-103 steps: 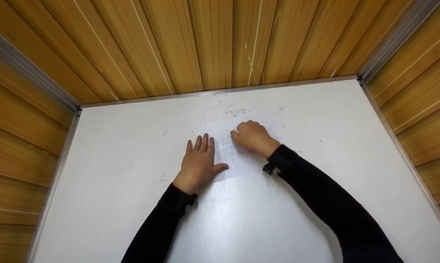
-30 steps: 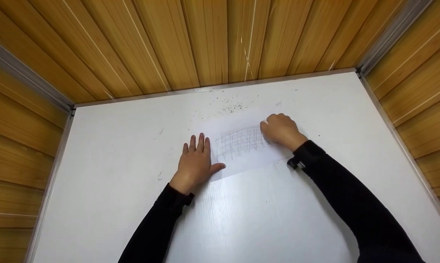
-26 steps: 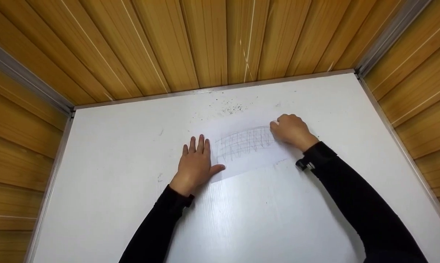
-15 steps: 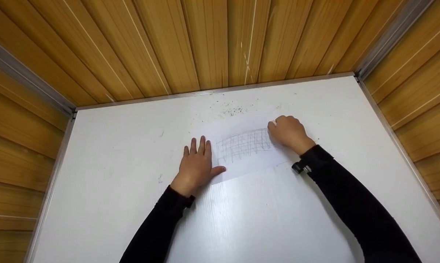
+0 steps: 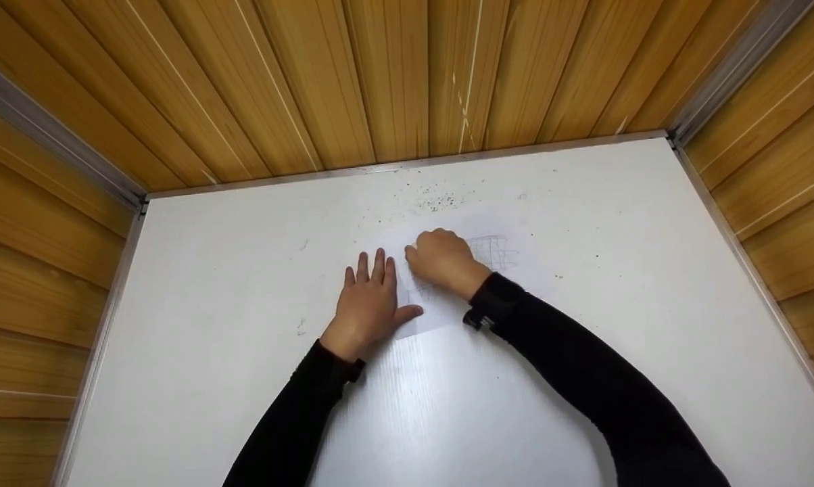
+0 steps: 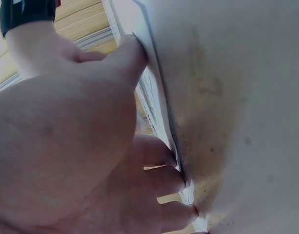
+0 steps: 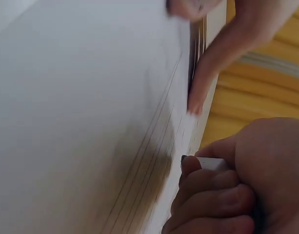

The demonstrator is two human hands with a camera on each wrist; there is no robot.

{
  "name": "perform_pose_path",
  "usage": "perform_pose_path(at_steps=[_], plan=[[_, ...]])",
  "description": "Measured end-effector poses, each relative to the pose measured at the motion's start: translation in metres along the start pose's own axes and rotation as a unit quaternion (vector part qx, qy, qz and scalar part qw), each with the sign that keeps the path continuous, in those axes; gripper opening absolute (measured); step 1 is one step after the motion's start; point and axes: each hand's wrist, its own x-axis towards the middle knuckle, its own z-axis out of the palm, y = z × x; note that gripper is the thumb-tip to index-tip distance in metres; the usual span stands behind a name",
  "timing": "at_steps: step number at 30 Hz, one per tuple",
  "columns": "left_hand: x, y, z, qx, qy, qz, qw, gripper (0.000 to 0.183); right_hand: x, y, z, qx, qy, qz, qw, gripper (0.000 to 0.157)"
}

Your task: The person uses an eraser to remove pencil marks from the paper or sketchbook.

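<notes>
A white sheet of paper (image 5: pixel 447 314) with a pencilled grid (image 5: pixel 495 251) lies on the white table. My left hand (image 5: pixel 366 311) rests flat on the sheet's left edge, fingers straight and thumb spread to the right. In the left wrist view the same hand (image 6: pixel 86 126) fills much of the frame. Over the left part of the grid, my right hand (image 5: pixel 446 264) curls around a small white eraser. The right wrist view shows the eraser (image 7: pixel 211 164) between thumb and curled fingers, low over the ruled lines. Most of the eraser is hidden in the fist.
Dark crumbs (image 5: pixel 441 201) are scattered on the table beyond the paper's far edge. Wood-patterned panels (image 5: pixel 393 81) rise behind the table (image 5: pixel 211 304) and along both sides. A few faint smudges mark its surface left of the hand.
My right hand has swept left with the eraser, from the grid's right end to its left part, close to my left hand. The left hand stays in place on the paper.
</notes>
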Motion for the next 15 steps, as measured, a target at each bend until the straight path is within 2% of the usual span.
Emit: perform_pose_path(at_steps=[3,7,11,15], plan=[[0.000,0.001,-0.001,0.001,0.007,0.005,1.0000,0.110,0.005,-0.014,0.006,-0.021,0.001,-0.006,1.000,0.051],[-0.001,0.001,-0.002,0.006,0.012,-0.001,0.9999,0.111,0.007,-0.011,0.006,-0.033,0.010,-0.005,0.999,0.049],[-0.001,0.001,-0.002,0.013,0.007,-0.008,0.9999,0.111,0.005,0.010,0.001,-0.025,0.018,-0.005,1.000,0.049],[-0.002,0.000,-0.003,0.019,0.001,-0.010,0.9998,0.112,-0.001,0.046,-0.011,-0.002,0.023,0.016,1.000,0.052]])
